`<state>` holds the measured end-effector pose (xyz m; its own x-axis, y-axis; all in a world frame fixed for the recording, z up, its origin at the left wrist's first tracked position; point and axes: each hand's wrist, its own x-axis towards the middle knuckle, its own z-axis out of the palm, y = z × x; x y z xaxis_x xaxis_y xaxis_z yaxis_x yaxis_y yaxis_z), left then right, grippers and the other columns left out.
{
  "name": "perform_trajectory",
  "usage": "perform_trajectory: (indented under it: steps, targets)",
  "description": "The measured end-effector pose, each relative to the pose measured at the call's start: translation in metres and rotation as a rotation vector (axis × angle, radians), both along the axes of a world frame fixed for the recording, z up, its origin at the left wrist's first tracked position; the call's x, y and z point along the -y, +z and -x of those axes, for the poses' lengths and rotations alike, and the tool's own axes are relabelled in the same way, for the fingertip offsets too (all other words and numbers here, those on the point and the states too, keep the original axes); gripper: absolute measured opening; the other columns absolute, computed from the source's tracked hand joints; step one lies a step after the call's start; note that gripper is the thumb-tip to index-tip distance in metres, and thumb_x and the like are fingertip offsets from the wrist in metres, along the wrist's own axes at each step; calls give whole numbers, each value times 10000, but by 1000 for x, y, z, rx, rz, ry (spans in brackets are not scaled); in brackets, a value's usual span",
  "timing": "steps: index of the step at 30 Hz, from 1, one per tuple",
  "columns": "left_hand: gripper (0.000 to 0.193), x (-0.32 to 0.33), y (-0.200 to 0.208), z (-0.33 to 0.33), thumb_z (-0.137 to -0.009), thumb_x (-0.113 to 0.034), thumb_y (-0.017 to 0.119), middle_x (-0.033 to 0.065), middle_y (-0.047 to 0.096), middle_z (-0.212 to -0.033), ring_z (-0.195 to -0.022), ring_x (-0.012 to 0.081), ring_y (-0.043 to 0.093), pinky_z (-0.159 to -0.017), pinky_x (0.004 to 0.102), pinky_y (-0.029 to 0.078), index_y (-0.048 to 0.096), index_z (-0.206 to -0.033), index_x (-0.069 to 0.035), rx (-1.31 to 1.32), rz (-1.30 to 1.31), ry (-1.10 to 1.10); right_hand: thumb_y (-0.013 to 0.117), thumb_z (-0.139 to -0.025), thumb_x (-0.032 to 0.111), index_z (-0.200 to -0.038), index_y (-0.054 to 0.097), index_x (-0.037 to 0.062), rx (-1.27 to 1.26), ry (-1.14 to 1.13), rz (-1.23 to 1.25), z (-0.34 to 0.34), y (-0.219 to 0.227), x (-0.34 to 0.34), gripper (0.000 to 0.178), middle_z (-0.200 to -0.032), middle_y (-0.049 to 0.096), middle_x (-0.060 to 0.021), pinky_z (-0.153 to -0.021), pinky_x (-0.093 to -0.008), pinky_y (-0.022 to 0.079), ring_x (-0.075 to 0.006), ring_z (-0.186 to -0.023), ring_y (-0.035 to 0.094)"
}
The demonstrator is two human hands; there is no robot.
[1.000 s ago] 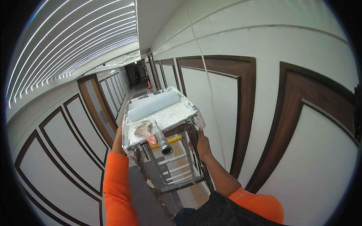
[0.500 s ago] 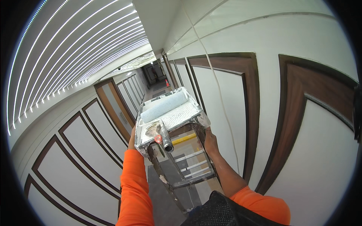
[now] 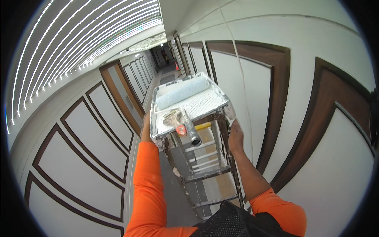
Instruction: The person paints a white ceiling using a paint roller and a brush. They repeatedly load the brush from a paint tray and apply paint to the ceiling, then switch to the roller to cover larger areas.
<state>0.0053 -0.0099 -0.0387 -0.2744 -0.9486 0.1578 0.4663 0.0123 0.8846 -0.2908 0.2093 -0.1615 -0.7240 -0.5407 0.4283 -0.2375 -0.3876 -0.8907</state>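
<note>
your roller [image 3: 183, 93] and brush [image 3: 172, 117] already lie on the tray [image 3: 209, 103]; left hand [image 3: 146, 127] and right hand [image 3: 237, 137] flank it, grips i can't tell.

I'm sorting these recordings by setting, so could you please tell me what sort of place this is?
Probably an indoor corridor: panelled walls run along both sides, rows of strip lights run overhead, and the floor leads away between the walls into the distance.

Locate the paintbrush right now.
In the head view, the paintbrush lies at the near edge of the paint-smeared tray, left of its middle, directly left of the grey tubular handle.
</note>
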Motion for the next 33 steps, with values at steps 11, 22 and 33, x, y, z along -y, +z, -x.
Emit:
perform_trajectory:
  steps: [11,22,33]
  targets:
    - [593,30,-11,2,-994,-467,531,164,691,-1132,-922,248,698,-765,364,574,624,-1242,64,68,-66,-27,521,-969,612,-1434,433,-107,-787,442,-636,-117,254,-138,861,-823,674,-145,-663,-308,521,-198,-733,681]
    - [618,12,8,15,-1001,-468,523,154,668,-1221,-1012,254,682,-848,360,549,572,-1318,60,31,-101,-3,634,-914,192,-1554,187,-52,198,907,-419,-108,230,-99,817,-793,650,-97,-382,-286,437,-95,-495,580]
    - [573,23,-4,9,-1018,-420,499,182,641,-1258,-1029,280,684,-870,382,575,529,-1357,41,74,-102,27,605,-877,78,-1163,490,-29,417,1040,-268,-96,222,-109,326,-796,569,-58,-448,-255,420,-110,-586,532]
